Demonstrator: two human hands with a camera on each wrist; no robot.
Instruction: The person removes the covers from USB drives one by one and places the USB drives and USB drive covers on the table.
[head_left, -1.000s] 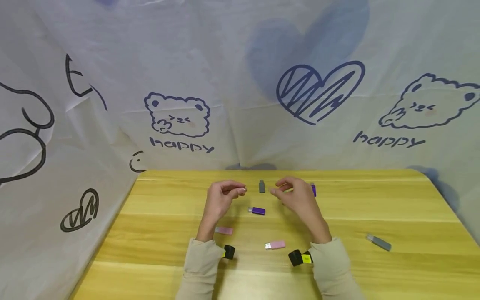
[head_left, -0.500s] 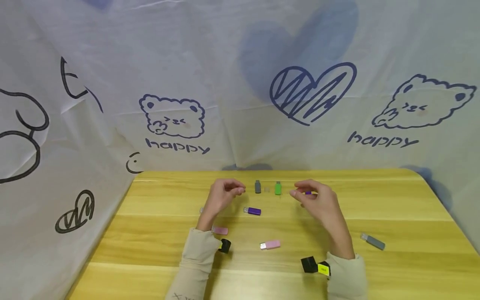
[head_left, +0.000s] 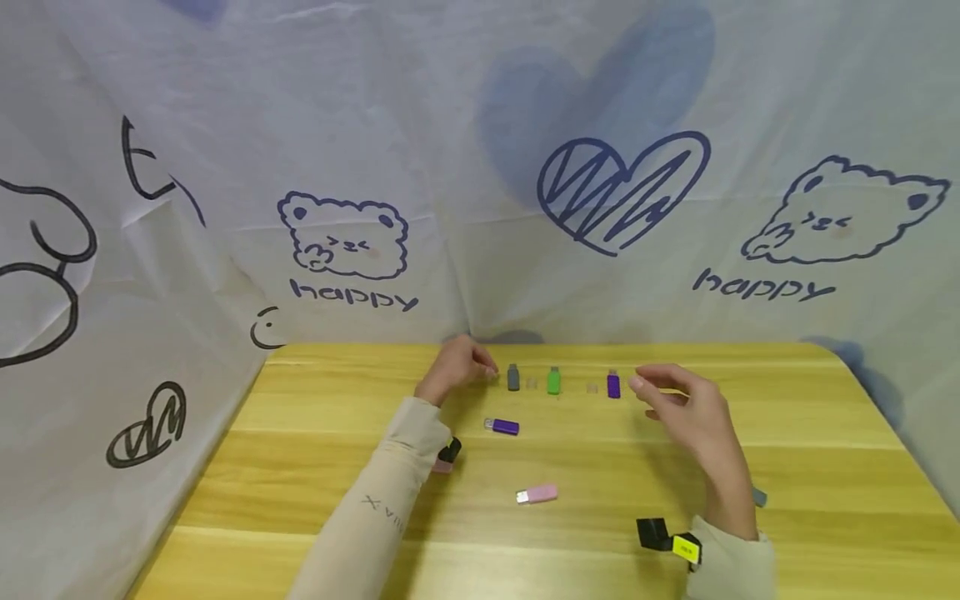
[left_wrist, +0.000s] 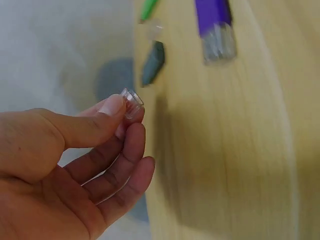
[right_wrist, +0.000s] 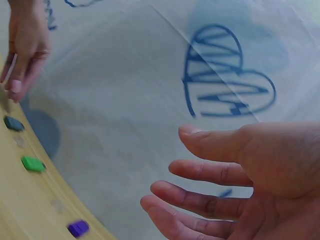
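Note:
My left hand [head_left: 456, 368] is near the back edge of the table, pinching a small clear cap [left_wrist: 132, 103] between thumb and index finger. Right of it a row lies along the back: a grey USB stick [head_left: 513, 377], a clear cap [head_left: 532, 383], a green USB stick [head_left: 553, 381], another clear cap [head_left: 592, 388] and a purple USB stick [head_left: 613, 384]. Just right of the purple stick hovers my right hand [head_left: 690, 417]. Its fingers are spread and loosely bent in the right wrist view, with nothing between them.
In front of the row lie a second purple USB stick [head_left: 502, 427] and a pink one [head_left: 537, 495]. Another pink stick [head_left: 442, 467] is partly covered by the left wrist camera. A grey stick [head_left: 760, 497] shows partly beside my right wrist. Printed cloth [head_left: 480, 250] hangs behind the table.
My right hand has moved right, uncovering the green stick, the purple stick and the clear cap between them. The left hand has shifted slightly toward the back edge.

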